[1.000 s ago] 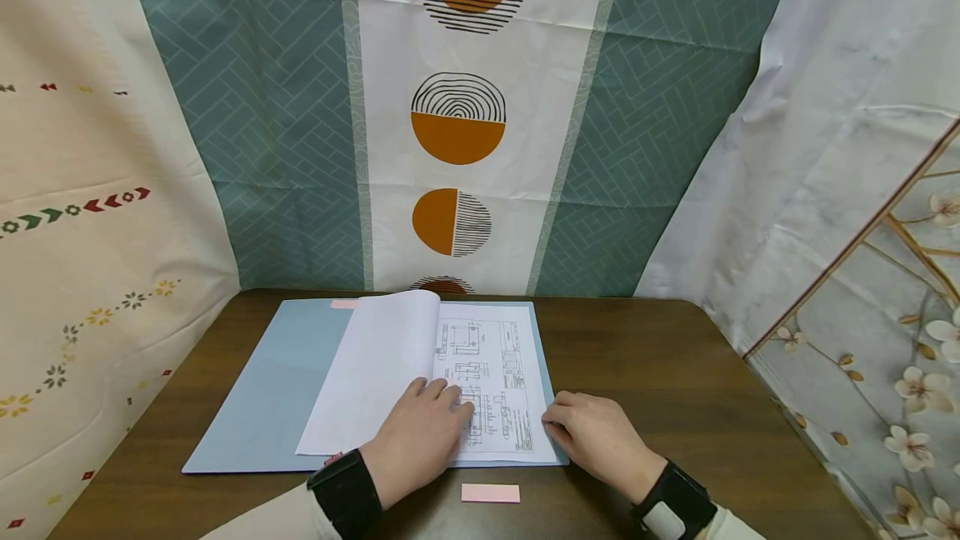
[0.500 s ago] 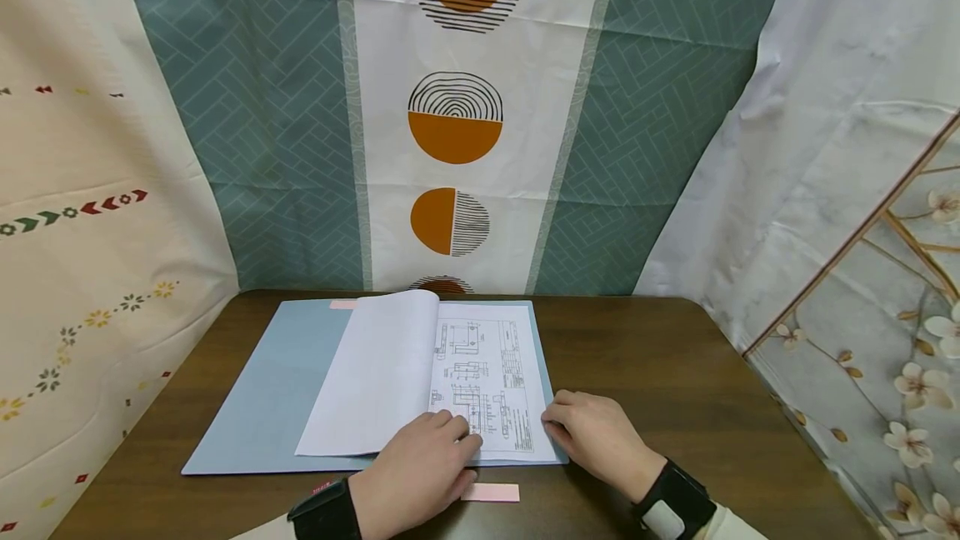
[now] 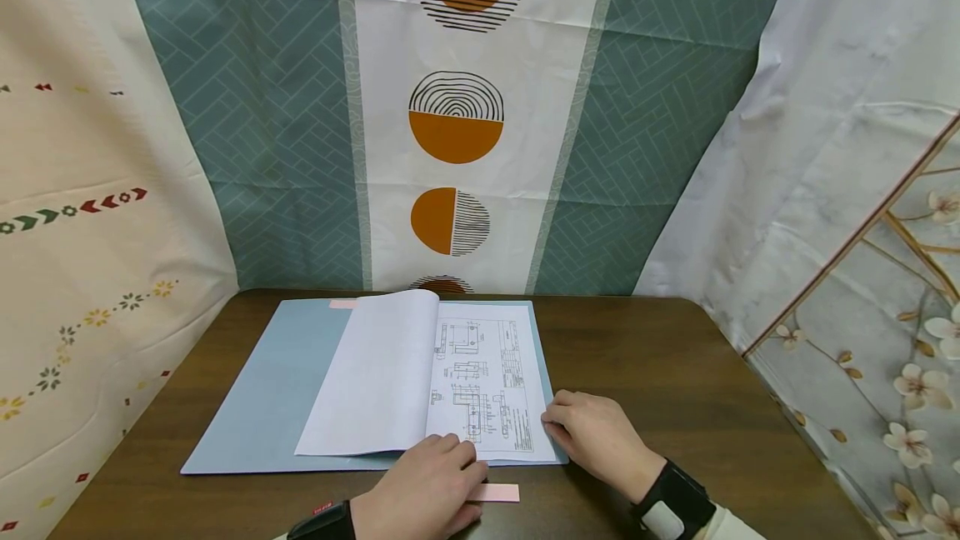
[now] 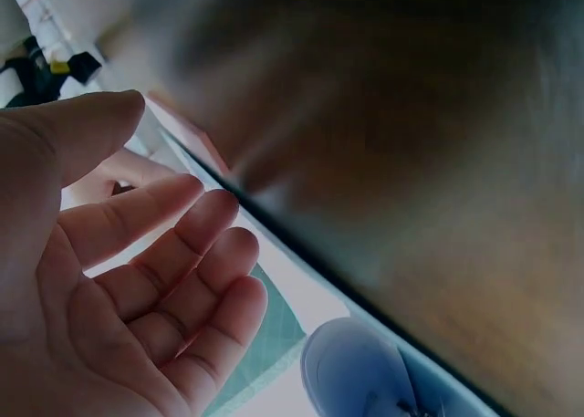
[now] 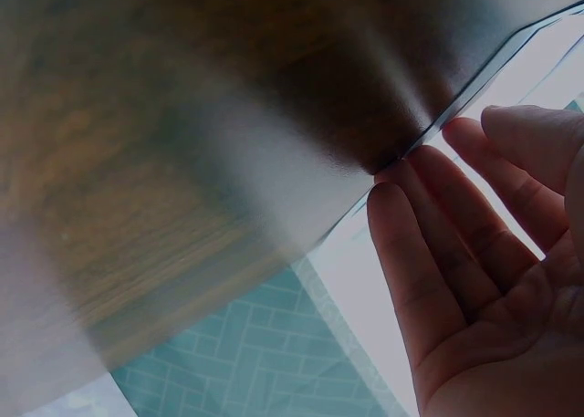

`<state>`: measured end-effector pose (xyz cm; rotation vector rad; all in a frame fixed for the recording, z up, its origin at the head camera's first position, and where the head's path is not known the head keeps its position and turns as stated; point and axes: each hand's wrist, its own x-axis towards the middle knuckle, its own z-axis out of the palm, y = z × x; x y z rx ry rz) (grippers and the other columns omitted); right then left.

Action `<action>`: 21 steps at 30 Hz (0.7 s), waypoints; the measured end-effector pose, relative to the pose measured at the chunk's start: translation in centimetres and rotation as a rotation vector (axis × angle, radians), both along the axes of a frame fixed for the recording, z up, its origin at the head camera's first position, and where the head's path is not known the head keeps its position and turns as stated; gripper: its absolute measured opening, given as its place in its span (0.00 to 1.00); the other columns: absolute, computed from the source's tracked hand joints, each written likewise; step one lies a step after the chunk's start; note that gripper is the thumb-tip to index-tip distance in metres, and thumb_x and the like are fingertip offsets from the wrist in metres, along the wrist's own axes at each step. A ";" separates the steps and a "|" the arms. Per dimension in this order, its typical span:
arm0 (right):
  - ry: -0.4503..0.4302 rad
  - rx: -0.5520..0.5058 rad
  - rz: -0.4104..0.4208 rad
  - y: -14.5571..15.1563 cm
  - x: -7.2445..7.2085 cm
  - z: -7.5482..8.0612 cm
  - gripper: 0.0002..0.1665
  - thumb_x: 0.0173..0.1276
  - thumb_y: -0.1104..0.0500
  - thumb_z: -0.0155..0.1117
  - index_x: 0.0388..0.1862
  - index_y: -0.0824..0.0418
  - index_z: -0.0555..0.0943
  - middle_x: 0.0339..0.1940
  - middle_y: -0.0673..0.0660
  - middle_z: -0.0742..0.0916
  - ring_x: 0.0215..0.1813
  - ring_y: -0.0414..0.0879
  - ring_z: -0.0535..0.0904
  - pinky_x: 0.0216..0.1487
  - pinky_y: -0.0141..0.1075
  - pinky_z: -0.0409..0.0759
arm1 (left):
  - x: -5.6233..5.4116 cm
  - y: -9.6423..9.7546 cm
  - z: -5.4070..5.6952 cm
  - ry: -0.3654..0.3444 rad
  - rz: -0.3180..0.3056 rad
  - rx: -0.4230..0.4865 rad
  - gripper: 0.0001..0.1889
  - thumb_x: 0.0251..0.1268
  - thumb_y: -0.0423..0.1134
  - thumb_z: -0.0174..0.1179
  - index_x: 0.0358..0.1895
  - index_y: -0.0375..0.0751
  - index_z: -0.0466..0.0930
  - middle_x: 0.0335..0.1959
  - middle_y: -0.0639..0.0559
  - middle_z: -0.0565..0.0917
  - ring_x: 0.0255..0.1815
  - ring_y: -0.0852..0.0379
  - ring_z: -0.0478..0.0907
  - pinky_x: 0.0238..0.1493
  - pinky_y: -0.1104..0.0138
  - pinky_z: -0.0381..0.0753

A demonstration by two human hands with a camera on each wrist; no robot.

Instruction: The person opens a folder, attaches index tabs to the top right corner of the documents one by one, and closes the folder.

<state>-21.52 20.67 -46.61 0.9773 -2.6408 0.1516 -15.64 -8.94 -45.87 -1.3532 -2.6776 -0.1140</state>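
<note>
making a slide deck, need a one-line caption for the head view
Left hand at a pink strip, right hand at the edge of an open blue folder.

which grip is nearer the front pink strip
Left. The left grip covers the left end of the strip in the head view; the right grip is farther, at the right edge of the folder.

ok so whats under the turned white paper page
A light-blue folder cover shows past the white page, with a pink rectangular strip at the page's top-left corner. Whatever lies directly beneath is covered.
</note>
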 end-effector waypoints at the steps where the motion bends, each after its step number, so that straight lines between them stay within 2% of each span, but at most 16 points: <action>1: -0.001 0.000 -0.001 0.0 0.0 0.0 0.06 0.66 0.59 0.85 0.40 0.53 0.94 0.37 0.45 0.89 0.33 0.37 0.79 0.37 0.37 0.85 | 0.0 0.0 -0.2 0.011 -0.006 -0.002 0.13 0.71 0.57 0.75 0.46 0.56 0.87 0.37 0.65 0.80 0.37 0.66 0.71 0.42 0.71 0.75; 4: -0.002 0.000 -0.001 0.0 0.0 0.0 0.06 0.66 0.59 0.85 0.40 0.53 0.94 0.37 0.45 0.89 0.33 0.37 0.80 0.38 0.37 0.85 | 0.1 0.1 -0.6 0.053 -0.015 -0.011 0.13 0.70 0.58 0.75 0.46 0.56 0.87 0.37 0.65 0.80 0.37 0.66 0.71 0.39 0.72 0.73; 12: 0.007 0.001 0.003 -0.1 0.1 0.0 0.07 0.66 0.60 0.85 0.41 0.53 0.95 0.37 0.46 0.89 0.34 0.38 0.80 0.38 0.38 0.85 | 0.3 0.1 -0.9 0.102 -0.003 -0.016 0.13 0.67 0.56 0.77 0.40 0.57 0.84 0.34 0.65 0.76 0.35 0.65 0.70 0.35 0.72 0.67; 21: 0.019 -0.001 0.006 -0.1 0.0 -0.3 0.07 0.65 0.59 0.86 0.40 0.52 0.94 0.37 0.45 0.89 0.33 0.38 0.80 0.38 0.38 0.86 | 0.2 0.2 -0.8 0.059 0.022 -0.016 0.14 0.69 0.57 0.77 0.41 0.55 0.85 0.35 0.64 0.77 0.34 0.65 0.70 0.36 0.72 0.69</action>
